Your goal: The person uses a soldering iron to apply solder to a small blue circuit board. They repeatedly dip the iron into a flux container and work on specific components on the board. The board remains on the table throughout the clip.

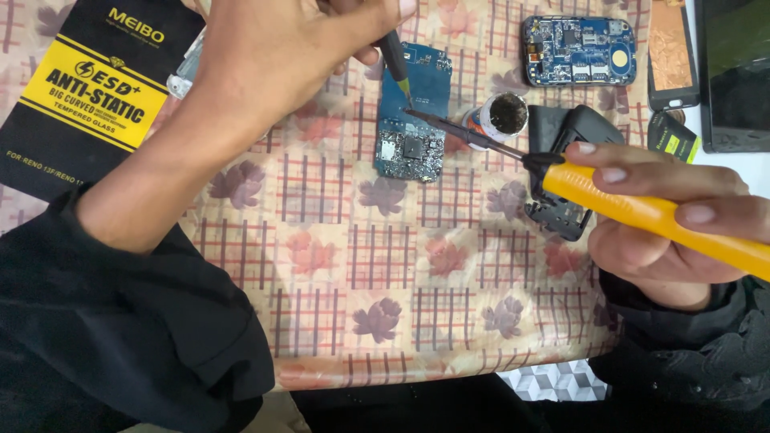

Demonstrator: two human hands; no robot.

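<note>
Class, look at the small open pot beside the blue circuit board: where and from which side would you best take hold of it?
Grip the small pot around its round side wall, coming from above and behind it, on the far side. Its mouth is open, so pinching the rim risks touching the contents, and the soldering iron crosses just in front.

Worktop [385, 265]: flat surface filling most of the view, covered by a glossy beige plastic cloth [449, 321] printed with a red-brown plaid grid and scattered maroon and pink flowers. The cloth lies smooth, with faint sheen from soft, even overhead light; shadows are short and weak. At the far right corner a strip of bare white surface [742, 164] shows beyond the cloth's edge. Below the worktop's near edge, a small patch of floor [553, 381] with a grey-and-white geometric cube pattern is visible. Walls, windows and other furniture lie outside the view.
</note>
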